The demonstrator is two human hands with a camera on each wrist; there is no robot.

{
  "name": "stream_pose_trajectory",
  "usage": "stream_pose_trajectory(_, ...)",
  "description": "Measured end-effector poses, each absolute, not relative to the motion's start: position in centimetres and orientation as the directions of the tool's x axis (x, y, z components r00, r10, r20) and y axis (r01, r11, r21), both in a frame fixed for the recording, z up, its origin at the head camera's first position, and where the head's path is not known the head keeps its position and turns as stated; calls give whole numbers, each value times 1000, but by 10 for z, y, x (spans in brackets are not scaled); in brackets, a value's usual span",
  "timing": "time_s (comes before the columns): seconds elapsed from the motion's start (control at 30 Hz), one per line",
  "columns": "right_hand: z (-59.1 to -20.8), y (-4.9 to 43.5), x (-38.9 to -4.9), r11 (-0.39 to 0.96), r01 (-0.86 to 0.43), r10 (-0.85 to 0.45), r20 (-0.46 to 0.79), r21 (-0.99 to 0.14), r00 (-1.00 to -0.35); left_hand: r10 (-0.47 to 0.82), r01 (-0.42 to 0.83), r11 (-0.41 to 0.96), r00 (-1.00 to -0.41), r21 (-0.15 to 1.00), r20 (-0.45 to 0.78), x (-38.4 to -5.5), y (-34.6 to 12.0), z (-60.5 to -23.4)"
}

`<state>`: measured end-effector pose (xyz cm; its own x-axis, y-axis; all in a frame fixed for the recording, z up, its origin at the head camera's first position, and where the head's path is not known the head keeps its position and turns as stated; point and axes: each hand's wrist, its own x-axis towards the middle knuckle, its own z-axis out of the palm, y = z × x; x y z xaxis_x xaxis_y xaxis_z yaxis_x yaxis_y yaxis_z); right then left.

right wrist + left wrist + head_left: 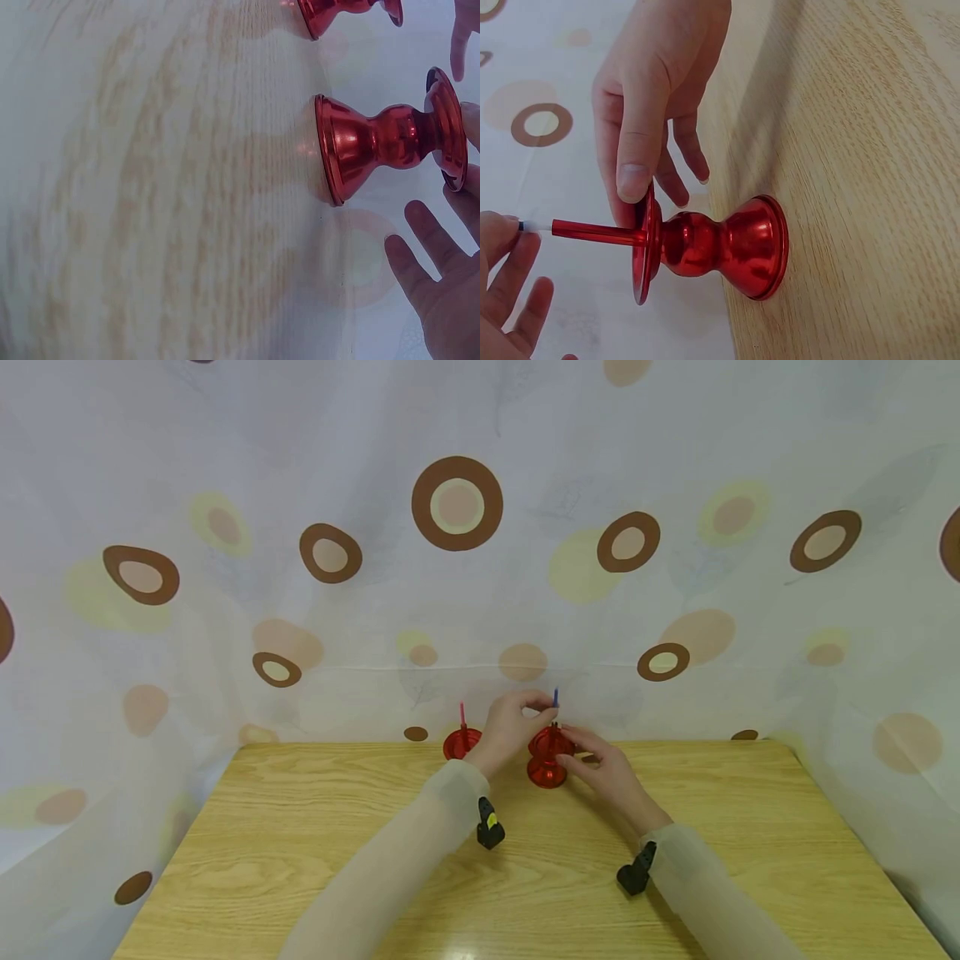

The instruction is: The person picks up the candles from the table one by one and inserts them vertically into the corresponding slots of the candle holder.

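Observation:
A shiny red candlestick-like stand (547,772), with a wide dish and a narrow upright tube (592,232), stands on the table. My right hand (611,774) grips the rim of its dish between thumb and fingers, other fingers spread. Above the tube, my left hand (510,727) pinches a thin blue stick (556,697) between thumb and finger. In the left wrist view, the stick's white end (543,226) meets the tube's mouth; how deep it sits cannot be told. Left of it is a second red stand (456,744) with a pink stick (462,713) upright in its tube.
Both stands are near the back edge of the wooden table (330,827). Right behind that edge hangs a pale curtain (360,627) with brown rings and spots. The left forearm (405,852) reaches across the table in front of the second stand.

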<state>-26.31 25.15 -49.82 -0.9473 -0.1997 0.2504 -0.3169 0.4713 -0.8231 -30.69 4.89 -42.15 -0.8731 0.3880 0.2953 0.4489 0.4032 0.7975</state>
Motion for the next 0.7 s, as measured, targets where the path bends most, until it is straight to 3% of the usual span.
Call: stream_pose_trajectory(0.7, -497, 251, -262, 475, -318, -195, 255, -820, -947, 379, 433, 473, -886, 767, 266, -305, 49, -424)
